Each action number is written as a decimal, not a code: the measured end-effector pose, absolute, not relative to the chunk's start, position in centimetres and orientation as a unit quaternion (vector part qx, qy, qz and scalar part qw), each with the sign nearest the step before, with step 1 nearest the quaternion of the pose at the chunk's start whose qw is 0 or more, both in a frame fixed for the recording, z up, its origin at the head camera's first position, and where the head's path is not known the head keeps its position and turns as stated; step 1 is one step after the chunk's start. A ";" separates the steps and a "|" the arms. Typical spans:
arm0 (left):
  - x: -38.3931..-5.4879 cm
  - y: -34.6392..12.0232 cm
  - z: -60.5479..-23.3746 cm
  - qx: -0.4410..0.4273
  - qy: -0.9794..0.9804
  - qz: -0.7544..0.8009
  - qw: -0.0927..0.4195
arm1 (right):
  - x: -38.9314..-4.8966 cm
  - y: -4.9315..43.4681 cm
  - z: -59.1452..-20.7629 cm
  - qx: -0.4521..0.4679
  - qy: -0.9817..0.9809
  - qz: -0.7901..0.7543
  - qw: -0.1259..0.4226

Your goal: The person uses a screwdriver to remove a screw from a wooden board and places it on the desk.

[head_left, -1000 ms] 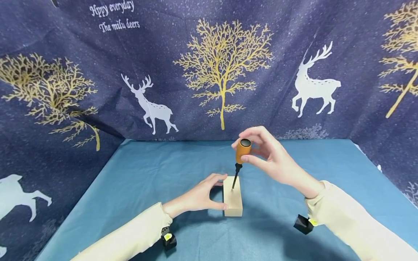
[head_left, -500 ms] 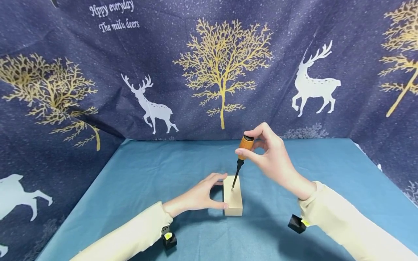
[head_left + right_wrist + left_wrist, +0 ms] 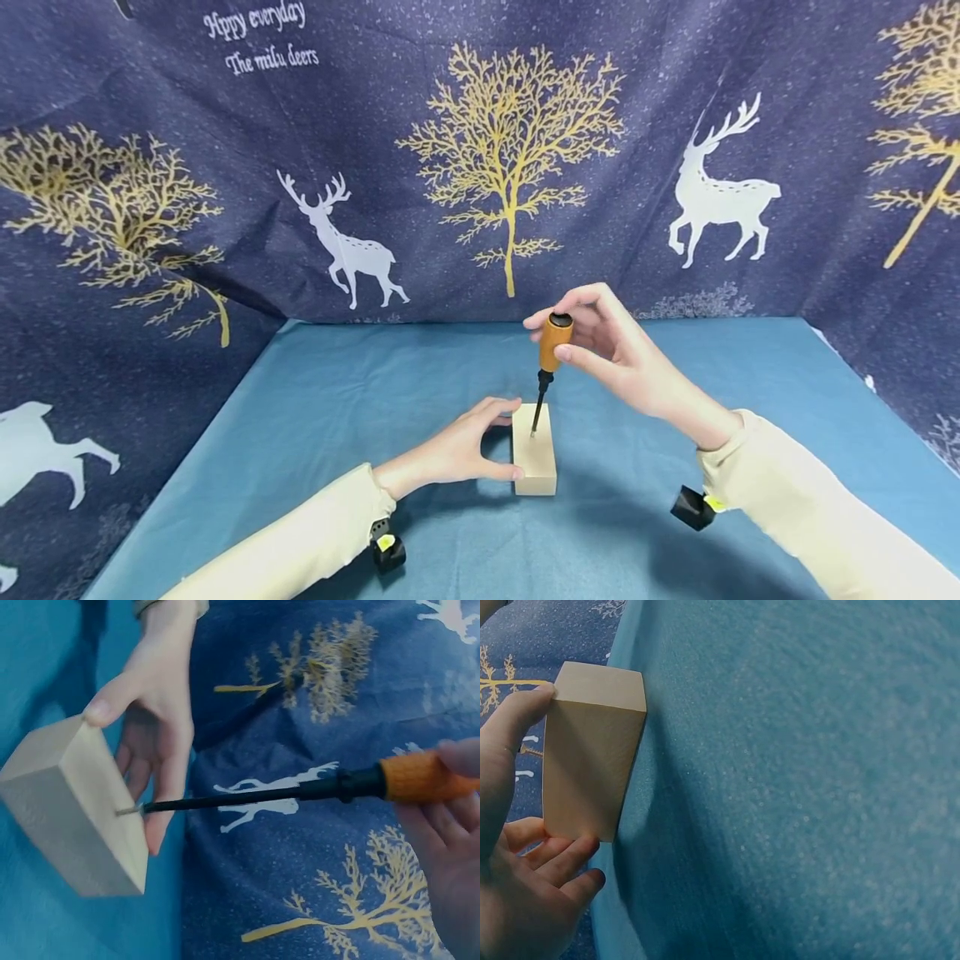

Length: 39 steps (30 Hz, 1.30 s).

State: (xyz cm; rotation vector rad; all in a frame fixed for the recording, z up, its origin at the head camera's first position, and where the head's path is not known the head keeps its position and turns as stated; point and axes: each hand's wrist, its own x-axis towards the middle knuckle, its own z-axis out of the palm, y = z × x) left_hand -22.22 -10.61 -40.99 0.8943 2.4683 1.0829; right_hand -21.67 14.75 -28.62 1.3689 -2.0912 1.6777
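Observation:
A pale wooden block [image 3: 534,462] lies on the blue cloth, its long side pointing away from me. My left hand [image 3: 465,446] holds it from the left, thumb at the near end and fingers at the far end. Above it, my right hand [image 3: 622,358] pinches the orange handle of a screwdriver [image 3: 555,343] between thumb and fingers. The black shaft slants down to the block's top. In the right wrist view the tip meets the head of a small screw [image 3: 129,812] that stands partly out of the wood.
A blue cloth [image 3: 360,375] covers the table. Behind it hangs a dark blue backdrop [image 3: 450,250] printed with gold trees and white deer. Small black devices are strapped at both wrists, the right one [image 3: 693,508] hanging below the sleeve.
My right hand twisted the handle, its fingers drawing back and then reaching past it again; the handle tipped right and came back left. The left hand and block stayed put.

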 end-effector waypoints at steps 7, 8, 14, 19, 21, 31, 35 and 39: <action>-22.2 -10.6 -41.0 0.304 0.861 0.377 0.155 | -21.1 13.4 -29.4 0.338 -0.804 0.425 0.242; -22.2 -10.6 -41.1 0.304 0.861 0.377 0.156 | -21.0 13.4 -29.4 0.324 -0.810 0.423 0.246; -22.2 -10.6 -41.1 0.309 0.862 0.374 0.150 | -20.8 13.9 -29.2 0.342 -0.776 0.494 0.192; -22.1 -10.5 -40.9 0.311 0.860 0.377 0.149 | -21.1 15.0 -29.1 0.448 -0.684 0.571 0.077; -22.2 -10.5 -40.9 0.310 0.860 0.378 0.150 | -21.5 15.3 -29.0 0.470 -0.665 0.579 0.050; -22.1 -10.7 -41.1 0.308 0.861 0.376 0.148 | -21.2 13.8 -30.7 0.342 -0.742 0.533 0.222; -22.1 -10.6 -41.0 0.308 0.864 0.370 0.147 | -21.0 13.5 -31.1 0.318 -0.715 0.581 0.224; -22.1 -10.6 -40.9 0.306 0.864 0.371 0.150 | -21.0 13.6 -30.7 0.352 -0.707 0.580 0.199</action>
